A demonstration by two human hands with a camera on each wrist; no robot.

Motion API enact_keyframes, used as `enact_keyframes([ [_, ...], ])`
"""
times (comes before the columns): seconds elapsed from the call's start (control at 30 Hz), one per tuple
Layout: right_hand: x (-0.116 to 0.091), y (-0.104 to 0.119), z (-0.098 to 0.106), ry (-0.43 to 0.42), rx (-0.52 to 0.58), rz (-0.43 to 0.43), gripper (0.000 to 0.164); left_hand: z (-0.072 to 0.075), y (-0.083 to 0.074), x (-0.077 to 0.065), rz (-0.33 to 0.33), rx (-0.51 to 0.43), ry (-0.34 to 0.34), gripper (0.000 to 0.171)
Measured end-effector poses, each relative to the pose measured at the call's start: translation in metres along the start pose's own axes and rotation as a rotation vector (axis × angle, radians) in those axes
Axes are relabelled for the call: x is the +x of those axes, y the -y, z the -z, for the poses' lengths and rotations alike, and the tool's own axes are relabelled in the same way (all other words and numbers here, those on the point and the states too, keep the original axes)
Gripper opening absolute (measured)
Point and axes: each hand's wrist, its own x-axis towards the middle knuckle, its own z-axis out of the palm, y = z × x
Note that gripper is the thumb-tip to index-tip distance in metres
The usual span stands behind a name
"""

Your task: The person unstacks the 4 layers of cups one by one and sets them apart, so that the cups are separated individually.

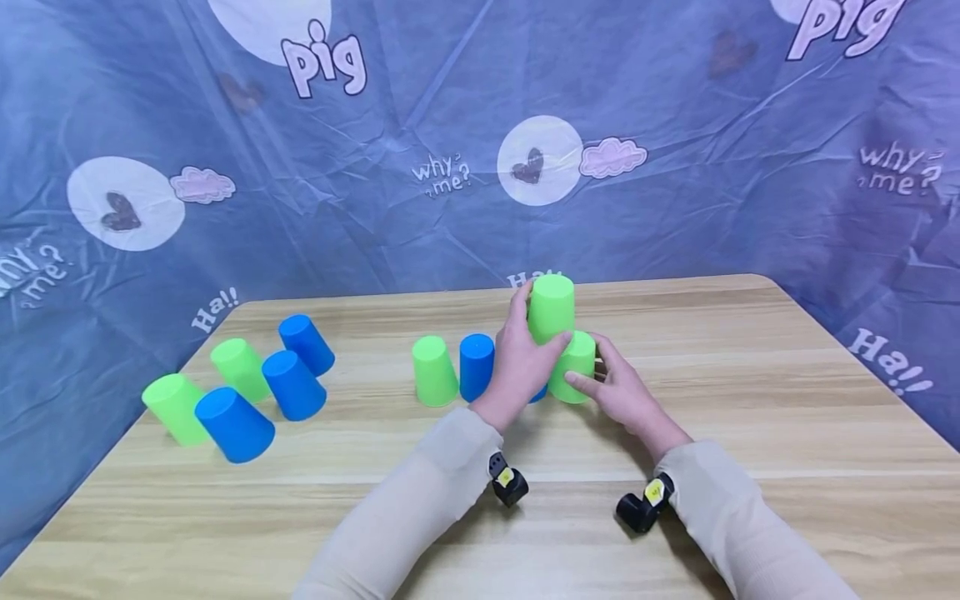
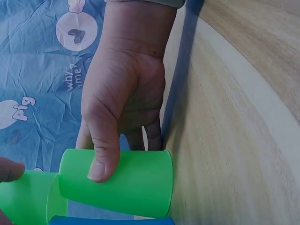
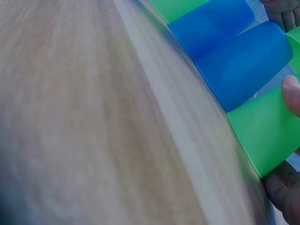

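My left hand [image 1: 519, 358] holds an upside-down green cup [image 1: 552, 307] at the top of a row of upturned cups. The lower green cup [image 1: 574, 371] at the row's right end is gripped by my right hand [image 1: 622, 392], its thumb on the near side. In the left wrist view, the raised cup [image 2: 23, 194] has its rim by the top of that lower cup [image 2: 122, 183]; whether it rests there I cannot tell. Two blue cups, one farther [image 3: 213, 28] and one nearer [image 3: 246, 65], stand left of it in the right wrist view. My left hand partly hides the nearer one in the head view.
The row's left end is another green cup [image 1: 435, 372]. Farther left on the wooden table [image 1: 315, 508] stands a separate cluster of upturned cups, including a green one [image 1: 177, 407] and a blue one [image 1: 236, 425]. A printed blue cloth [image 1: 360, 200] hangs behind.
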Motion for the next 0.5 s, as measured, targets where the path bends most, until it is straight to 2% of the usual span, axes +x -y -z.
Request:
enact_keyframes([
  [0.27,0.0007,0.0016,0.0008,-0.001,0.000,0.000,0.066,0.0005,-0.0001,0.0005,-0.038,0.013,0.000,0.073],
  [0.5,0.0004,0.0012,-0.0007,0.008,0.009,0.008,0.067,0.0001,0.0012,-0.0007,-0.043,0.014,0.001,0.073],
])
